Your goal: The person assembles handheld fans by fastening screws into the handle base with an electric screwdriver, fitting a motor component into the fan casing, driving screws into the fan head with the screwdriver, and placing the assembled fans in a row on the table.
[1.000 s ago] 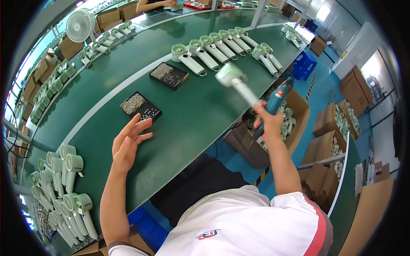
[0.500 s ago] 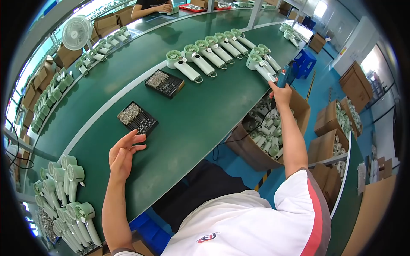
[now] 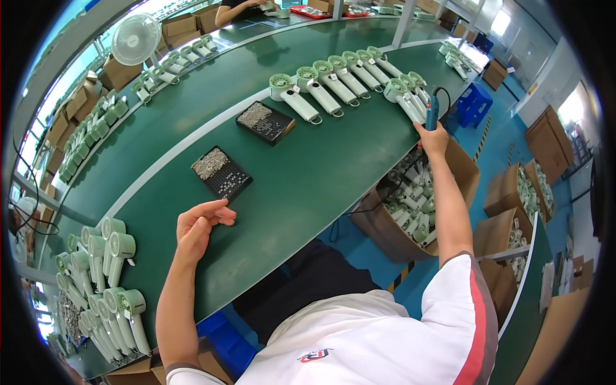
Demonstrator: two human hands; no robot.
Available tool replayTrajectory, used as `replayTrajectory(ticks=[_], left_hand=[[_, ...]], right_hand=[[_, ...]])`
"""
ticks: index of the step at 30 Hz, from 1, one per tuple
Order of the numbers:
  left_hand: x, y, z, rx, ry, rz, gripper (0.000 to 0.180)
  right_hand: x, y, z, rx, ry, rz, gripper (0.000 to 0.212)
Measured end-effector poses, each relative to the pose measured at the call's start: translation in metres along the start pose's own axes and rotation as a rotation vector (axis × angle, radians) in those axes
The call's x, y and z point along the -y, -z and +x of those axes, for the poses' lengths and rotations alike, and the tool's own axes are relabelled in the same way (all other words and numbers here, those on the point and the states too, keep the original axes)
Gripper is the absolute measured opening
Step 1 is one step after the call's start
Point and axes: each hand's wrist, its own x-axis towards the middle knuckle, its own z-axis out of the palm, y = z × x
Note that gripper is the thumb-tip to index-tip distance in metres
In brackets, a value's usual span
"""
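My right hand point(image 3: 434, 140) is wrapped round a blue-teal electric screwdriver point(image 3: 432, 112) with a dark cord at its top. It stands upright beside the handle ends of several pale-green and white handheld fans point(image 3: 404, 96) at the bench's right edge. My left hand point(image 3: 200, 226) is open, fingers loosely bent and thumb apart from the index fingertip. Its fingertips are by the near corner of a black perforated tray point(image 3: 240, 188) with small metal screws heaped at one end. I make out nothing held there. A second black screw tray point(image 3: 280, 133) lies farther off.
Several handheld fans point(image 3: 333, 83) lie in a slanted row on the green bench point(image 3: 289, 173). More fans point(image 3: 119, 256) cluster at the left. A cardboard box point(image 3: 391, 234) full of fan parts stands below the right edge, near a blue stool point(image 3: 475, 102). Another person's hand point(image 3: 256, 3) works across the bench.
The whole view has shifted, moving the bench things right and slightly down. My left fingers have drawn closer together, still beside the near tray. My right hand keeps holding the screwdriver by the fans.
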Motion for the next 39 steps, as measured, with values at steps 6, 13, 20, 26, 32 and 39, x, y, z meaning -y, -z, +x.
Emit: replayTrajectory(ticks=[6,13,20,26,32,39], left_hand=[[-0.012,0.001,-0.014,-0.022,0.076,0.162,0.051],[-0.052,-0.057,-0.029,0.011,-0.092,0.853,0.02],[-0.092,-0.055,-0.156,-0.806,0.017,1.547,0.016],[-0.119,-0.011,-0.258,-1.155,0.445,1.885,0.031],[-0.124,0.005,-0.278,-0.992,0.594,1.893,0.044],[-0.136,0.014,-0.262,-0.931,0.872,1.628,0.047]], right_hand=[[-0.004,-0.015,0.009,-0.066,0.232,-0.239,0.046],[-0.061,0.031,0.013,0.004,-0.142,0.441,0.066],[0.008,0.07,-0.068,-0.221,-0.13,1.189,0.044],[0.041,0.056,-0.074,0.057,0.042,1.512,0.033],[0.112,0.017,-0.115,0.228,0.119,1.575,0.038],[0.128,0.002,-0.128,0.488,0.181,1.594,0.033]])
